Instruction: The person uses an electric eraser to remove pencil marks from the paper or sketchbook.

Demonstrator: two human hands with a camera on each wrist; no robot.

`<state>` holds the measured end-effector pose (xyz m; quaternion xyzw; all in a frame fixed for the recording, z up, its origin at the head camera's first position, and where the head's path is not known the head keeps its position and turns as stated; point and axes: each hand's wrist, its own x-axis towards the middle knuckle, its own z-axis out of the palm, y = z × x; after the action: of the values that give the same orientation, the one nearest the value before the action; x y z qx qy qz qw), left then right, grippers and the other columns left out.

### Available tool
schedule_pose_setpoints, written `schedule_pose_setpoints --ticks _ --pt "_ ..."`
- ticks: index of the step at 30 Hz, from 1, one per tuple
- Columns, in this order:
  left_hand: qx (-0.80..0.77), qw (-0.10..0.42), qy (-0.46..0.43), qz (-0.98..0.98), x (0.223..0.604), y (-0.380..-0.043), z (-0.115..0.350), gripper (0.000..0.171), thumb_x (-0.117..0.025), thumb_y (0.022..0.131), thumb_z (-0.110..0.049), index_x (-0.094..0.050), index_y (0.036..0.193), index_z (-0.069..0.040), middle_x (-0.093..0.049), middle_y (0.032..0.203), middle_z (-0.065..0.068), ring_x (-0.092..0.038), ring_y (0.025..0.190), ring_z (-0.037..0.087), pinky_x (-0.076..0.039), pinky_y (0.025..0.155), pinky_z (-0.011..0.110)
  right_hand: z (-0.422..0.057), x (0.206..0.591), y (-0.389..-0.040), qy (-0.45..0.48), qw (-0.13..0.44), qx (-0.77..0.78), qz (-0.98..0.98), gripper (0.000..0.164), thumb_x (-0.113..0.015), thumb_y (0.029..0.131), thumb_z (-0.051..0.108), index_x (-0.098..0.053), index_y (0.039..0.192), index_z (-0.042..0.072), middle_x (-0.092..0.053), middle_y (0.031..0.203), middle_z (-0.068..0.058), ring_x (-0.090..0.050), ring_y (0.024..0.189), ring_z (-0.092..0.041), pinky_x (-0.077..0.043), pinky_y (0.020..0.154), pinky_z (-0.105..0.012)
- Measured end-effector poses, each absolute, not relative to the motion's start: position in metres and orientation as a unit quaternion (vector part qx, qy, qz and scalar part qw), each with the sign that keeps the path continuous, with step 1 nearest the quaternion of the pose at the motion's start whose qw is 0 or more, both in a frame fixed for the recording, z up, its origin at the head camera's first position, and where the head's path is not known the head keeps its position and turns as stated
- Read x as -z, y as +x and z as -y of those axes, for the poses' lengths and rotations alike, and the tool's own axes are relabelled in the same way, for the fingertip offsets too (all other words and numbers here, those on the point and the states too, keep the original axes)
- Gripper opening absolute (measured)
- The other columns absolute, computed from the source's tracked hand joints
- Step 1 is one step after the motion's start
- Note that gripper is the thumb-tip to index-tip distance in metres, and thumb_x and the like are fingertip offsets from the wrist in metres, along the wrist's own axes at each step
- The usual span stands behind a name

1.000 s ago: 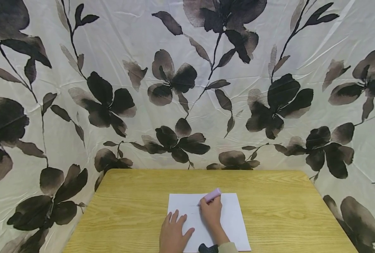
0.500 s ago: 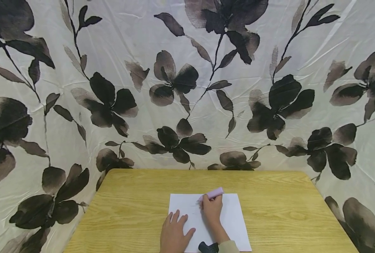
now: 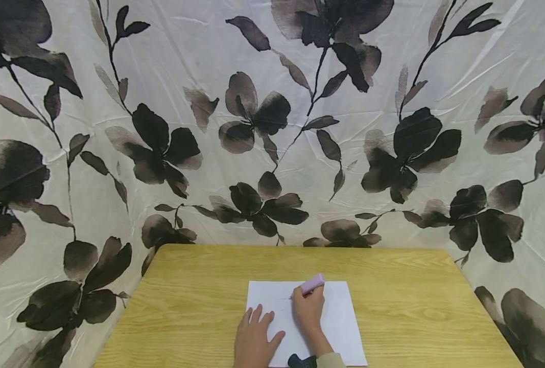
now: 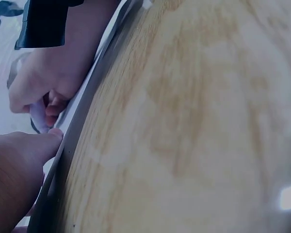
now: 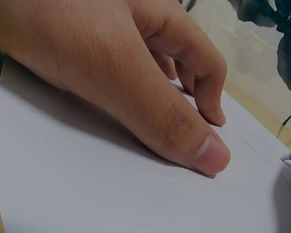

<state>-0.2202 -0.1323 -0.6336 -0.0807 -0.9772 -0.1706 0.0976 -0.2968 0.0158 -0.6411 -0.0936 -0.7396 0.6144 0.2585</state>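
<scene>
A white sheet of paper (image 3: 336,327) lies on the table with a few short, thin lines near its upper middle. My right hand (image 3: 309,309) pinches a thick lilac pen (image 3: 312,283), its tip down at one of the lines. In the left wrist view, the right hand (image 4: 48,77) curls round the pen (image 4: 38,115). My left hand (image 3: 254,340) rests on the paper's left part, fingers spread and thumb out. The right wrist view shows this left hand (image 5: 136,92) close, thumb on the sheet, and the pen's fine tip (image 5: 290,156) at the right edge.
The yellow wood-grain table (image 3: 185,296) reaches back to a pale hanging cloth (image 3: 198,168) printed with dark flowers. A black strap (image 3: 302,361) sits at my right wrist, beside a beige sleeve (image 3: 331,360).
The pen leaned lower half a second ago and now stands steeper, its tip slightly nearer me. My left hand stays in place on the paper.
</scene>
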Motion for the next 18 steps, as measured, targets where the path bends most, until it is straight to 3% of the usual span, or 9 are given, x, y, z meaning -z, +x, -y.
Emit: schedule_pose_setpoints --ticks 18 --pt "0.175 0.084 -0.075 0.978 0.6317 -0.22 0.1313 0.055 -0.068 0.081 -0.057 -0.068 0.117 -0.015 -0.056 0.131 0.02 -0.045 0.124 0.044 -0.038 0.102 0.057 -0.0151 0.6349 -0.2939 -0.086 0.231 -0.609 0.754 0.029 -0.065 0.075 -0.001 -0.046 0.096 0.004 -0.052 0.065 0.001 -0.047 0.056 -0.012 -0.04 0.048 -0.025"
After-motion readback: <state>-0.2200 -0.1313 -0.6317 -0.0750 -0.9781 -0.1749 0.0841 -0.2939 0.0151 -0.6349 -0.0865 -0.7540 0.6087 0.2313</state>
